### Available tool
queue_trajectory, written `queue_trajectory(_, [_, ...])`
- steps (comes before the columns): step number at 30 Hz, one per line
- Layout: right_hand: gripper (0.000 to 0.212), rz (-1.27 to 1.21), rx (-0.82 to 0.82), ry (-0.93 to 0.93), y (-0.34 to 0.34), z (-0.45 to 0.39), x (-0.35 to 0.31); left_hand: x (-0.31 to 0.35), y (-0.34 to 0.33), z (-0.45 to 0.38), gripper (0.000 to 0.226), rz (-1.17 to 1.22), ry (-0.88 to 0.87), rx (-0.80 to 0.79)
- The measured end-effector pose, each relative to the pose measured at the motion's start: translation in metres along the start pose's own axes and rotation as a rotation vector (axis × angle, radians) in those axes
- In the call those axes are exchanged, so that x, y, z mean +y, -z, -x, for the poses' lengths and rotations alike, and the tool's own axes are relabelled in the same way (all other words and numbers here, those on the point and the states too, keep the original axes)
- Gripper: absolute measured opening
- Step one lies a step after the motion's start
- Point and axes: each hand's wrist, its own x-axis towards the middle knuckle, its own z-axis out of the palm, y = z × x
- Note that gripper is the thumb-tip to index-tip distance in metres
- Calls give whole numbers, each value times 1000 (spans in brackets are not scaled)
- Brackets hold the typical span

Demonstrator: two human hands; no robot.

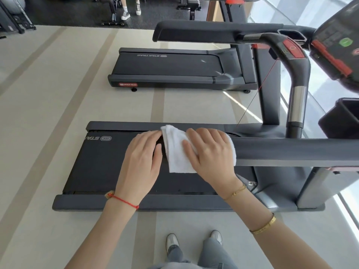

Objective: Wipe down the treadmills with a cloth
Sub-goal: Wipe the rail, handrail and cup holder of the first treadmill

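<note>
At the bottom of the view stand the person's two grey shoes [194, 241] on the pale striped floor [48, 171], with grey trouser legs above them; both forearms reach forward over the near treadmill [147, 203], whose dark side rail lies just ahead of the feet. The left wrist carries a red string bracelet [124, 200]; the right wrist carries a thin gold chain [238, 192], and a broader gold bangle [265, 225] sits further up that forearm. The left hand [140, 162] lies palm down with its fingers [147, 136] straight and close together, the tips resting at the left edge of the white cloth [175, 150]; whether it rests on the end of the handrail cannot be told. The right hand [210, 152] lies flat on the cloth with its fingers straight and slightly spread, pressing it onto the end of the near grey handrail [291, 151]; the cloth is draped over that rail end, its lower edge hanging in front of the black belt [101, 164]. Beyond, a curved arm with a red stop button [292, 48] rises to the console at the right edge. Farther off stands a second treadmill [174, 68], well apart from the first; at the top edge a person's white sneakers [132, 11] stand beside dark gym equipment.
</note>
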Motion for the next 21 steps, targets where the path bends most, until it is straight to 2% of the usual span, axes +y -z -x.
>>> queue_trajectory(10, [28,38,70,-39,21,24,83,57,-39,-23,30,-121,-62,-17])
queue_trajectory(21, [27,42,65,-43,56,63,210,165,-118,-41,30,-120,-80,1])
